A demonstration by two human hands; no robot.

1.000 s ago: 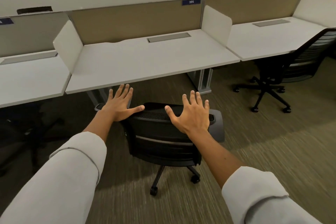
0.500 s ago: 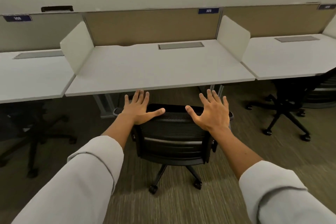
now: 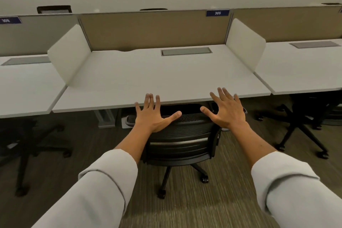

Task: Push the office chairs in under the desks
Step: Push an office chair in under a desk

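Two bare hands are spread flat on the top edge of a black mesh-backed office chair (image 3: 182,140), the left hand (image 3: 150,116) at its left corner and the right hand (image 3: 226,111) at its right corner. Each hand has its fingers (image 3: 224,91) straight and fanned apart, the thumbs pointing in toward one another along the backrest rim; neither hand curls round the chair, so they press on it rather than grip it. Pale grey sleeves (image 3: 103,181) cover both forearms up to near the wrists. The chair stands square to the middle worktop (image 3: 157,77), a white desk whose front edge sits just above and past the fingertips; the seat is hidden beneath the desk, while the backrest and the wheeled base (image 3: 182,177) remain out on the striped carpet (image 3: 218,205). White side screens (image 3: 69,54) stand at both ends of this worktop, and a tan partition (image 3: 153,31) runs along its back with a blue label reading 305 (image 3: 217,13). A grey cable hatch (image 3: 186,51) is set flush near the back of the desk. Under the neighbouring desk on the right, the black legs of another chair (image 3: 299,127) show, and a dark chair base (image 3: 24,146) shows on the left.
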